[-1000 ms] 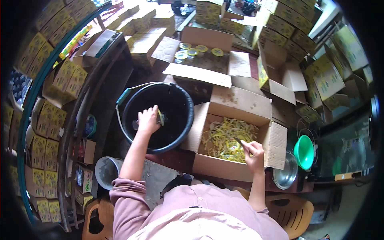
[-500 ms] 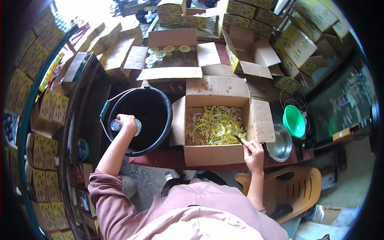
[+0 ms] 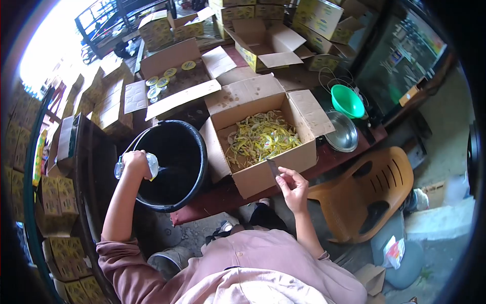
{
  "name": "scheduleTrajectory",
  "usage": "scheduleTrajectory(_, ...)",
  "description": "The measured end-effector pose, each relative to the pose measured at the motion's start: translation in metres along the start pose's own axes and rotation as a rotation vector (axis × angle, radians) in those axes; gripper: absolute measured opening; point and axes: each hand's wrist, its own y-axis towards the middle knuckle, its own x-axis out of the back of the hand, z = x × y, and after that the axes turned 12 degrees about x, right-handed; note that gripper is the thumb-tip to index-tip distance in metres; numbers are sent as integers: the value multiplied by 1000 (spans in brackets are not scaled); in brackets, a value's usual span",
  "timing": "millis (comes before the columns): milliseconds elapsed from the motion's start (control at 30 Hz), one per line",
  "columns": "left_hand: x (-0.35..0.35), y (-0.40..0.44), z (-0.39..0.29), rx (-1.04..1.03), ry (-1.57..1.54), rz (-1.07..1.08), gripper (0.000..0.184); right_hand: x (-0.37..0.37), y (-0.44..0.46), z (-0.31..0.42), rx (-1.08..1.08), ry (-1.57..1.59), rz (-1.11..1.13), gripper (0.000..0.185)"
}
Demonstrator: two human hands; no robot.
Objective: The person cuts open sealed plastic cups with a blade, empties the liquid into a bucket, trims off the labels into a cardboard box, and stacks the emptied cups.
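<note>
My left hand (image 3: pixel 136 163) is closed on clear plastic cups (image 3: pixel 152 166) at the left rim of a black bucket (image 3: pixel 201 175). Clear plastic shows on both sides of the fist. My right hand (image 3: pixel 293 188) pinches a small dark blade (image 3: pixel 274 168) in front of an open cardboard box (image 3: pixel 253 181). Inside that box lies a heap of yellow-green strips (image 3: pixel 266 134). The bucket stands left of the box, its inside dark.
Another open box (image 3: pixel 169 57) behind holds several lidded cups (image 3: pixel 163 81). A green bowl (image 3: pixel 348 101) and a metal bowl (image 3: pixel 342 133) stand right. An orange chair (image 3: pixel 372 190) is near the red table edge (image 3: pixel 202 206). Stacked cartons line the left.
My left hand has lifted the cups from inside the bucket to its left rim. My right hand and blade have drawn back from over the box to its front. The view has turned right.
</note>
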Motion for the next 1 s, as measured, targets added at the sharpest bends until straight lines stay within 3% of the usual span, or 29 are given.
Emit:
scheduleTrajectory(133, -1, 5, 14, -1, -128, -129, 83, -11, -18, 11, 14, -12, -7, 19)
scheduleTrajectory(200, -17, 10, 3, 19, -143, -168, 100, -14, -22, 17, 45, -8, -18, 19)
scheduleTrajectory(267, -34, 1, -15, -83, -1, -42, 122, -15, -25, 26, 44, -28, -12, 17)
scheduleTrajectory(333, -55, 10, -27, -290, -45, 223, 118, -15, -27, 29, 72, -34, -13, 16)
scheduleTrajectory(400, -64, 15, -26, -256, -158, 201, 107, -14, -28, 33, 97, -46, -24, 15)
scheduleTrajectory(500, -61, 19, -10, -177, -414, -194, 88, -15, -34, 37, 81, -60, -35, 15)
scheduleTrajectory(600, -90, 21, -19, -222, -255, -236, 93, -16, -39, 42, 85, -85, -61, 18)
scheduleTrajectory(667, -63, -14, -24, -415, -83, 220, 79, -17, -45, 45, 86, -103, -56, 19)
scheduleTrajectory(733, -56, -14, -22, -315, -159, 279, 74, -17, -50, 47, 87, -114, -51, 19)
scheduleTrajectory(800, -59, -20, -20, -300, -272, -82, 67, -16, -52, 48, 90, -119, -40, 19)
scheduleTrajectory(833, -62, -19, -19, -341, -137, -80, 67, -15, -52, 49, 93, -122, -43, 19)
scheduleTrajectory(933, -52, -23, -22, -383, -174, 68, 68, -12, -52, 50, 108, -133, -53, 19)
scheduleTrajectory(1000, -50, -23, -20, -403, -244, -81, 66, -11, -53, 50, 120, -142, -65, 19)
